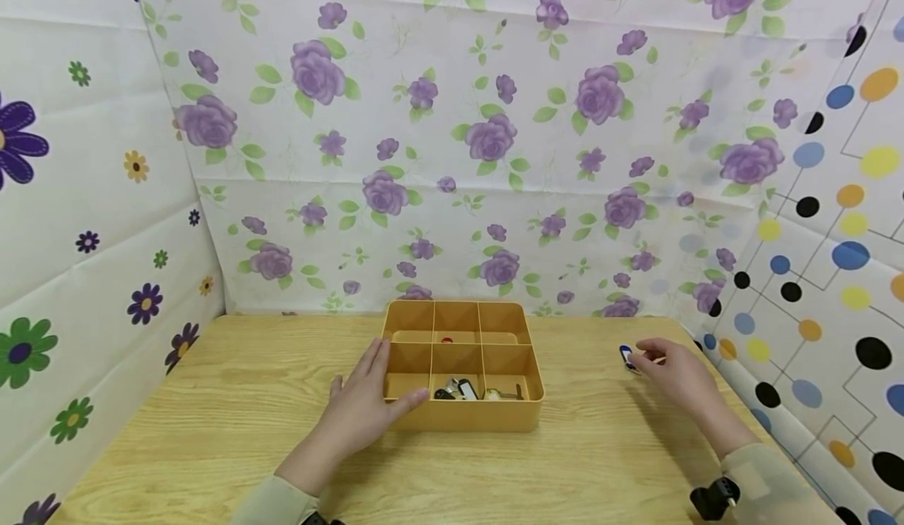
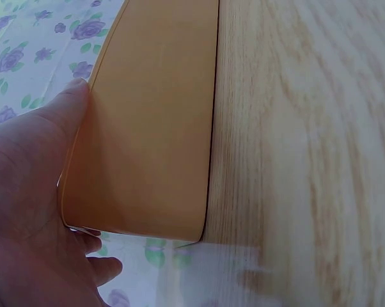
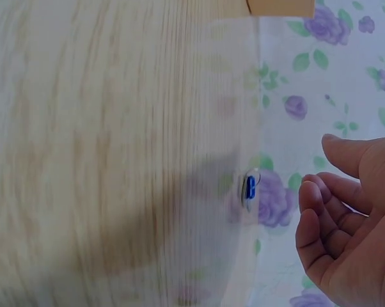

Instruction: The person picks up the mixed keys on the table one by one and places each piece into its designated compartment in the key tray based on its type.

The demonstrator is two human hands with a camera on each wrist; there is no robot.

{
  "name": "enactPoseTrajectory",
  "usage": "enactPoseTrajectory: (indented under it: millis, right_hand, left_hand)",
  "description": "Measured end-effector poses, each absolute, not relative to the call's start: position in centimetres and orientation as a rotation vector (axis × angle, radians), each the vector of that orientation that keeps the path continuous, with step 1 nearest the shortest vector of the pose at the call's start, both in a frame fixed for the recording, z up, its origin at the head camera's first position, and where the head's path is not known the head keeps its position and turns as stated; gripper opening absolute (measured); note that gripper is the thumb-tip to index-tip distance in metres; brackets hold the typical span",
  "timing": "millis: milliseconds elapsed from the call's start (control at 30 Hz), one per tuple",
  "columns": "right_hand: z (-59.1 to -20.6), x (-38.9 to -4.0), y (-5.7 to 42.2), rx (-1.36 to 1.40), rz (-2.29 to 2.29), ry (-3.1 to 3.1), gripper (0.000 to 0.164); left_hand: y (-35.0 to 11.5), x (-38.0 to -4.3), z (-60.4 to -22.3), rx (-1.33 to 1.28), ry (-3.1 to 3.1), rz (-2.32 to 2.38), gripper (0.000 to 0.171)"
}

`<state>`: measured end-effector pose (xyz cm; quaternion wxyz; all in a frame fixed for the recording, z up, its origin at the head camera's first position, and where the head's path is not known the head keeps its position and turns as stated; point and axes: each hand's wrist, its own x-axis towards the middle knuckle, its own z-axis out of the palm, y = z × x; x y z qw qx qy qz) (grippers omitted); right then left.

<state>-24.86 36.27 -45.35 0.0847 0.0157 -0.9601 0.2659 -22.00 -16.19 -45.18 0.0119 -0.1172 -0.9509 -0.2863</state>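
My left hand [image 1: 360,415] rests on the front left corner of an orange divided box [image 1: 466,417], its fingers along the left wall and the thumb straight over the front rim. In the left wrist view the box's smooth front wall [image 2: 148,128] lies beside that hand. At the right of the table is a small blue-and-white key tag [image 1: 625,355] with a metal ring. My right hand [image 1: 674,376] is close beside it, fingers loosely bent. In the right wrist view a gap shows between the fingertips [image 3: 307,192] and the tag.
Black and white key tags [image 1: 464,388] lie in the box's front middle compartment. A key [image 1: 504,394] is in the front right one, and a small red item [image 1: 447,340] in the back middle one. Patterned cloth sheets [image 1: 487,195] stand around the wooden table [image 1: 579,462].
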Motion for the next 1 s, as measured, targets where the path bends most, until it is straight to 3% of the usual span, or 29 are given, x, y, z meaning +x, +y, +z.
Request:
enactPoseTrajectory:
  millis: [1000]
  right_hand:
    - [-47.0,-26.5,39.0,-0.001,0.831,-2.951,0.061]
  left_hand:
    - [-16.2,-22.1,-45.3,-0.371,-2.964,-0.879,0.126]
